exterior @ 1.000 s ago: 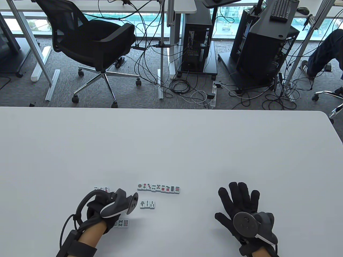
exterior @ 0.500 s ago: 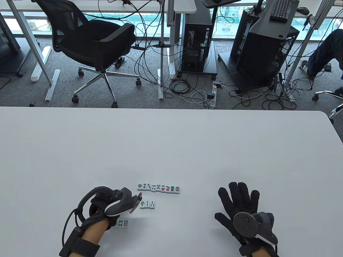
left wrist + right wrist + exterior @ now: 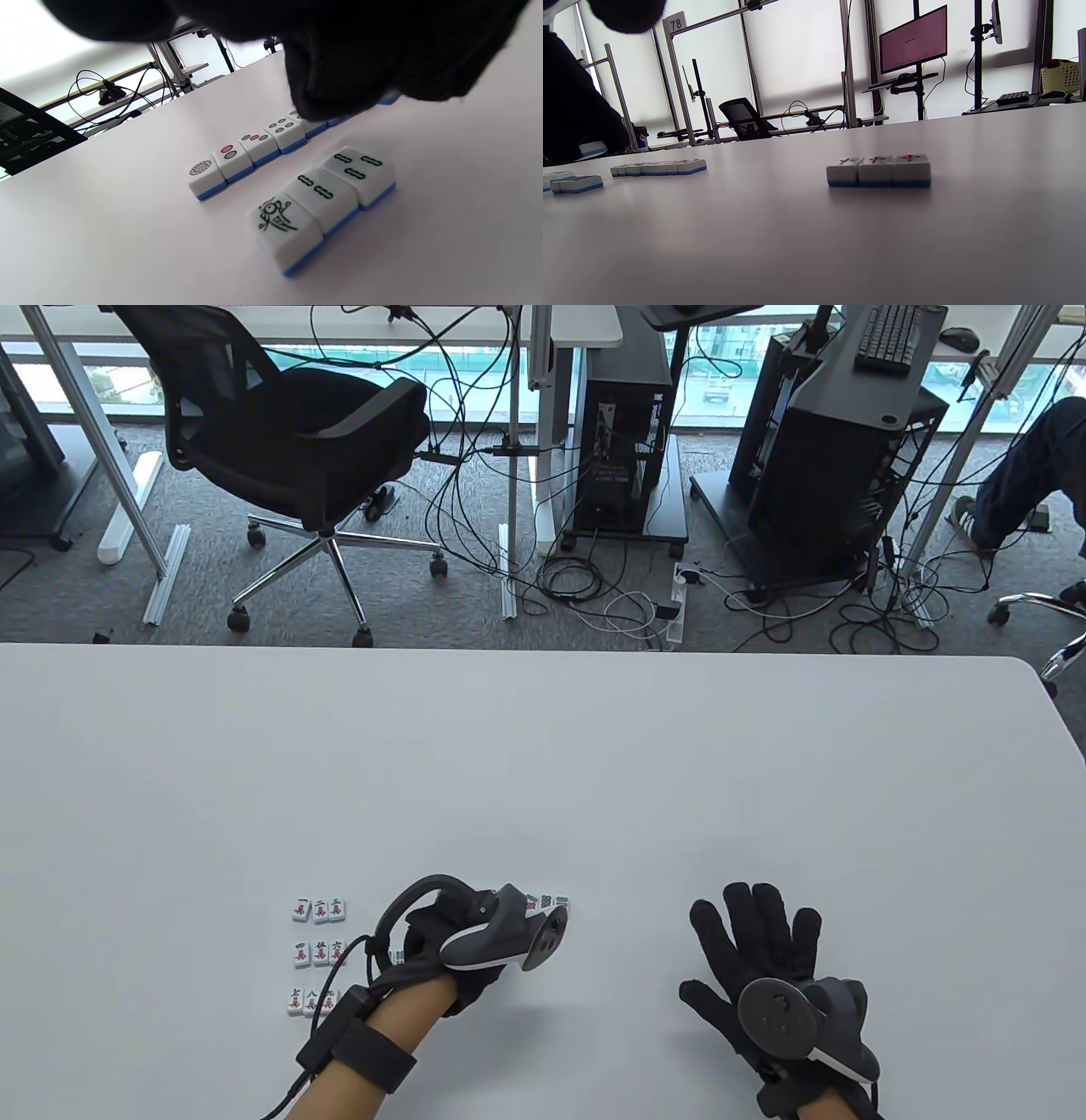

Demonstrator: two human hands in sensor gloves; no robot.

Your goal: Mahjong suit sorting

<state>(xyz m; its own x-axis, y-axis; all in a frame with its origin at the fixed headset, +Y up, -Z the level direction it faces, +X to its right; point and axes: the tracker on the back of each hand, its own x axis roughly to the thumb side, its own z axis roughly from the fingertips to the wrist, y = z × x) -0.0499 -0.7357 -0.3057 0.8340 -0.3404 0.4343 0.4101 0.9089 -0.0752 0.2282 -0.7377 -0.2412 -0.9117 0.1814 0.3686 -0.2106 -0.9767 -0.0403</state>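
Three rows of red-marked character tiles point(image 3: 318, 952) lie at the left. My left hand point(image 3: 441, 937) hovers over the row of dot tiles point(image 3: 550, 904), hiding most of it and the three bamboo tiles point(image 3: 322, 199) in the table view. In the left wrist view its fingers point(image 3: 339, 80) bunch down over the far end of the dot tiles point(image 3: 254, 148). The right wrist view shows a blue-backed tile point(image 3: 590, 149) lifted off the table under that hand, face hidden. My right hand point(image 3: 755, 942) lies flat with fingers spread, well right of the tiles.
The white table point(image 3: 543, 763) stretches wide beyond the tiles. Behind its far edge are an office chair point(image 3: 297, 432), computer towers point(image 3: 628, 432) and floor cables. A person's leg point(image 3: 1031, 466) shows at the far right.
My left hand has moved right, from over the character tiles to over the dot and bamboo rows. The character tiles are now uncovered. The right hand has not moved.
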